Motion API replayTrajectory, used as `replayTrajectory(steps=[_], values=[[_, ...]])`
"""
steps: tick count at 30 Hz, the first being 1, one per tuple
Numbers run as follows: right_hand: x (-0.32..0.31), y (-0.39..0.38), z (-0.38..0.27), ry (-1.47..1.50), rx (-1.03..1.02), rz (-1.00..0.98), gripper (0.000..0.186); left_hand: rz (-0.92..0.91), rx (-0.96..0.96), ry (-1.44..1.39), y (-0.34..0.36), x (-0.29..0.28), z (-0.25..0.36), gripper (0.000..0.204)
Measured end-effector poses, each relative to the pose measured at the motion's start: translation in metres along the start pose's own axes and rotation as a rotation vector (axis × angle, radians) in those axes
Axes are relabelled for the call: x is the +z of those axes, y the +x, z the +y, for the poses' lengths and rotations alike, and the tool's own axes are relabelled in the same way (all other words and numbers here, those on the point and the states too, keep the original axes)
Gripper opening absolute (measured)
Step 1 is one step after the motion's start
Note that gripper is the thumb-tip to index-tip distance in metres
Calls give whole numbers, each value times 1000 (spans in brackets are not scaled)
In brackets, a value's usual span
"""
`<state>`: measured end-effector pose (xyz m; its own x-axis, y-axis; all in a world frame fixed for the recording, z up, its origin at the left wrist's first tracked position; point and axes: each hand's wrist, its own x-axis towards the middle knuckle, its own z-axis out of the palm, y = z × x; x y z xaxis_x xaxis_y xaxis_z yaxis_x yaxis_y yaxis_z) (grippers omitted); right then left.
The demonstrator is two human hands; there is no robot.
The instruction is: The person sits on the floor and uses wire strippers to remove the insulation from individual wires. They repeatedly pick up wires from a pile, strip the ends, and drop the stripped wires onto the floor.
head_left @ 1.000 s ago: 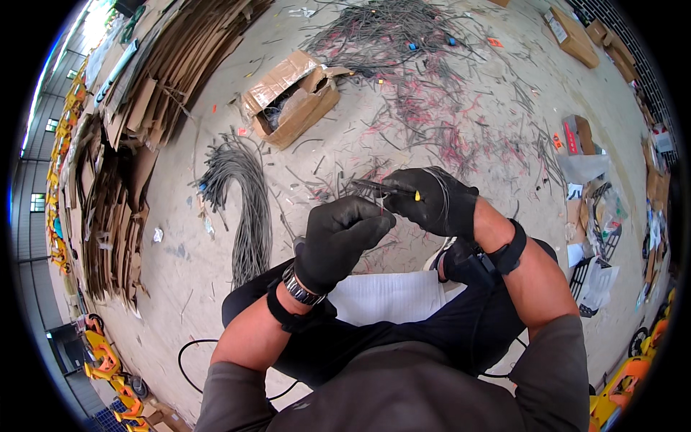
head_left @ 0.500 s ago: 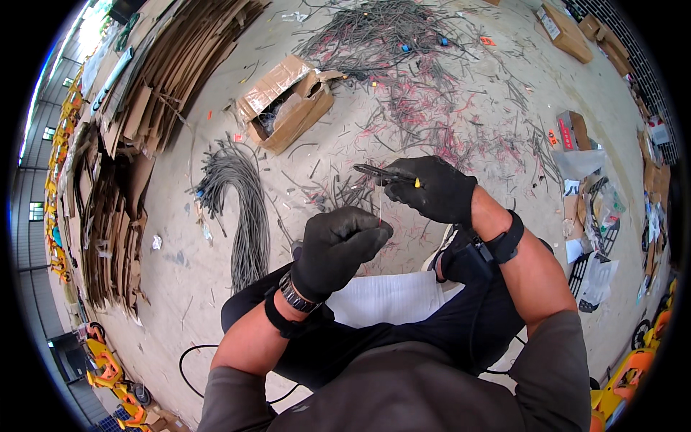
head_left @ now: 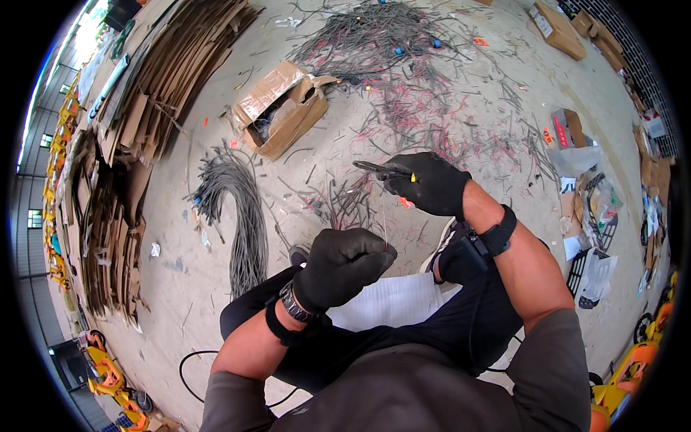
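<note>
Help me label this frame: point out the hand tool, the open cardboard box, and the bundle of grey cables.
Hand tool point(head_left: 378, 169), head view, on its dark jaws.
Open cardboard box point(head_left: 288, 119), head view, on its side wall.
Bundle of grey cables point(head_left: 245, 216), head view, on its curved middle.

A bare concrete floor point(head_left: 461, 122) in daylight spreads beyond the hands. Flattened cardboard stacks point(head_left: 137, 115) lie far left, an open cardboard box point(head_left: 284, 108) ahead, windows point(head_left: 34, 217) at the left edge.

Both the left hand point(head_left: 344, 265) and the right hand point(head_left: 430, 184) wear black gloves. The slim hand tool point(head_left: 381, 170) is dark with a yellow tip. The curved cable bundle point(head_left: 241, 209) is grey, the open cardboard box point(head_left: 282, 108) brown, the concrete floor point(head_left: 461, 93) pale beige.
</note>
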<state>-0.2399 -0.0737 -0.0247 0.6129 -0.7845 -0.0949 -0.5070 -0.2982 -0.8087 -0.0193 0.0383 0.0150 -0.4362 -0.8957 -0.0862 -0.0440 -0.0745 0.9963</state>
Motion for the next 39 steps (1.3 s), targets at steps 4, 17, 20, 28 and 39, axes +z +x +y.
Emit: replayTrajectory(steps=[4, 17, 20, 28, 39], values=[[0, 2, 5, -22, -9, 7, 24, -74, -28, -8, -2, -1, 1, 13], [-7, 1, 11, -50, -6, 11, 25, -202, -33, 40, -3, 2, 7, 15], [-7, 1, 10, -58, 7, -1, 26, -222, 33, 55, -4, 4, 7, 14], [-10, 0, 16, -69, -2, -5, 27, -288, 71, 74, -2, 5, 16, 13], [-14, 1, 22, -84, 1, -18, 27, -328, 102, 115, -3, 8, 19, 7]])
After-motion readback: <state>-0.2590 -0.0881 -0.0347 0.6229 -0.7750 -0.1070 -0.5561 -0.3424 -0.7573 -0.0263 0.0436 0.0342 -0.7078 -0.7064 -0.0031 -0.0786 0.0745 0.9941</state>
